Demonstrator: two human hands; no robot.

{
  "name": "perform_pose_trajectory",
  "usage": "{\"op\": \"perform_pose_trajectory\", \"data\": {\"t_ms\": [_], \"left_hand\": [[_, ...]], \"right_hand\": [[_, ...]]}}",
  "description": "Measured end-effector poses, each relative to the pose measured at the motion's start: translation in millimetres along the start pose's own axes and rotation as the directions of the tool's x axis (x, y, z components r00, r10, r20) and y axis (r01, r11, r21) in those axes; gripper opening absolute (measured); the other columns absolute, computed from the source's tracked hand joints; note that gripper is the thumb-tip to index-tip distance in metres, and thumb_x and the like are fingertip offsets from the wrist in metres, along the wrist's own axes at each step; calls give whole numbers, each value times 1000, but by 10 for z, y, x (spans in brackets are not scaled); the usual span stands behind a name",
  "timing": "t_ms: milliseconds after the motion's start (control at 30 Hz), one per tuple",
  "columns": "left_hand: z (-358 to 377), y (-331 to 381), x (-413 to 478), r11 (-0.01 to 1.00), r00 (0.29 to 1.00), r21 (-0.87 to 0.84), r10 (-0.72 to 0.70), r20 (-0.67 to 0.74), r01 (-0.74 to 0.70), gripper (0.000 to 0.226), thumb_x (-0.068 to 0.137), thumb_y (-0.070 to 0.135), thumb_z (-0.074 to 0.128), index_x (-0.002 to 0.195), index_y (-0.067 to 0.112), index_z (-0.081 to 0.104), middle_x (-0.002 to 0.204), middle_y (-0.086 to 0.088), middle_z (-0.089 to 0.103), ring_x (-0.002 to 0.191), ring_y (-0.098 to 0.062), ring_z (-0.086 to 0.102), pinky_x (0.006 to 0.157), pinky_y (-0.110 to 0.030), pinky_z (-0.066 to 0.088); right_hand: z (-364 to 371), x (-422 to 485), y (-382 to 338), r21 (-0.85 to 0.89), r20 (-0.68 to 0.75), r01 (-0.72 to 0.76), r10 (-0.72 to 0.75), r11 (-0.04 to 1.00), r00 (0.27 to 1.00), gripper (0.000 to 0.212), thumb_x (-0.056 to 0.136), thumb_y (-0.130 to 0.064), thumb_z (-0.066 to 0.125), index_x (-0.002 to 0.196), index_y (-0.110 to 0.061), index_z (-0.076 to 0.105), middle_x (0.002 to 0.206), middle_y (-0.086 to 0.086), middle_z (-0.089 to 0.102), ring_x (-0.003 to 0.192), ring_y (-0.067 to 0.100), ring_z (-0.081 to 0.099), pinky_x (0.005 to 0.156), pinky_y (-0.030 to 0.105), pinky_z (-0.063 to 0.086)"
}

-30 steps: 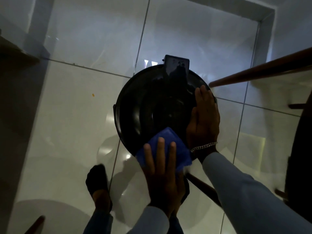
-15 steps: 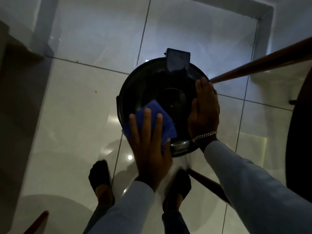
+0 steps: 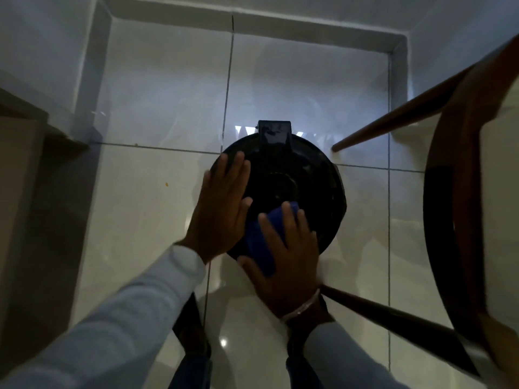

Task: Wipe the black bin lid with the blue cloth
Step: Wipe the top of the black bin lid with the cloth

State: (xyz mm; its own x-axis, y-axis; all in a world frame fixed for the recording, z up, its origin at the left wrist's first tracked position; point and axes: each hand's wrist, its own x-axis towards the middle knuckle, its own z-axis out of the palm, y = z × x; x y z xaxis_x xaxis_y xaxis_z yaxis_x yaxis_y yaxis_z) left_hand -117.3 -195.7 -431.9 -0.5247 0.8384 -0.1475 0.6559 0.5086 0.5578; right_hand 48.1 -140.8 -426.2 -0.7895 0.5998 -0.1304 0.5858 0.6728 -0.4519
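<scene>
While atop lid (image 3: 314, 175), cloth (image 3: 259, 245) under right grip (image 3: 286, 262)

We had our left hand (image 3: 224, 206) on the left of the bin lid (image 3: 314, 186), our right hand (image 3: 283, 262) atop the cloth (image 3: 262, 245) at its near edge, a chair (image 3: 460, 220) to the right.

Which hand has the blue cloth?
The right hand, the one with the bracelet: it presses the blue cloth onto the black bin lid. The left hand lies bare on the lid's edge.
</scene>
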Motion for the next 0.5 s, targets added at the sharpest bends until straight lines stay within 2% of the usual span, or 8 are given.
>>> {"op": "perform_pose_trajectory", "data": {"t_ms": [33,100,200,267,367,500], "left_hand": [[4,-70,51,997,996,68,37,78,-42,62,96,33,30,151,15,8,163,-4,1,150,-22,-9,122,-49,2],[45,-180,85,973,977,195,84,197,-123,66,95,43,23,152,14,5,163,-6,0,150,-22,-7,121,-53,9],[107,-264,68,941,973,296,105,208,-164,68,95,46,19,152,13,3,163,-8,0,150,-26,-3,120,-54,13],[153,-266,52,936,979,315,109,171,-159,67,96,45,19,152,11,4,163,-10,2,150,-27,-1,120,-54,14],[186,-279,50,931,981,327,117,153,-162,67,96,43,22,152,11,3,163,-11,2,150,-29,-2,120,-54,13],[192,-243,81,946,984,290,105,146,-144,68,96,41,26,152,12,2,163,-10,1,150,-29,-3,121,-54,10]], "right_hand": [[101,-30,-28,-98,56,3,3,995,998,80,79,-66,49,146,-33,22,159,11,13,146,38,8,113,65,18],[185,-35,24,-174,80,0,14,985,997,81,79,-58,58,146,-31,22,158,11,10,145,41,7,110,69,19],[183,-164,218,-53,-58,-43,40,998,997,67,84,-32,61,144,-25,32,156,17,18,144,44,11,111,65,26],[183,-277,262,92,-168,-168,182,981,969,63,86,-14,59,141,-24,32,155,21,19,144,44,15,111,62,31],[243,-342,69,329,-220,-416,497,848,840,69,85,-2,61,141,-27,29,154,23,23,141,39,28,111,57,35],[311,-298,-404,467,-205,-575,715,672,669,59,84,-2,57,140,-8,36,143,26,42,132,38,41,112,41,29]]}}
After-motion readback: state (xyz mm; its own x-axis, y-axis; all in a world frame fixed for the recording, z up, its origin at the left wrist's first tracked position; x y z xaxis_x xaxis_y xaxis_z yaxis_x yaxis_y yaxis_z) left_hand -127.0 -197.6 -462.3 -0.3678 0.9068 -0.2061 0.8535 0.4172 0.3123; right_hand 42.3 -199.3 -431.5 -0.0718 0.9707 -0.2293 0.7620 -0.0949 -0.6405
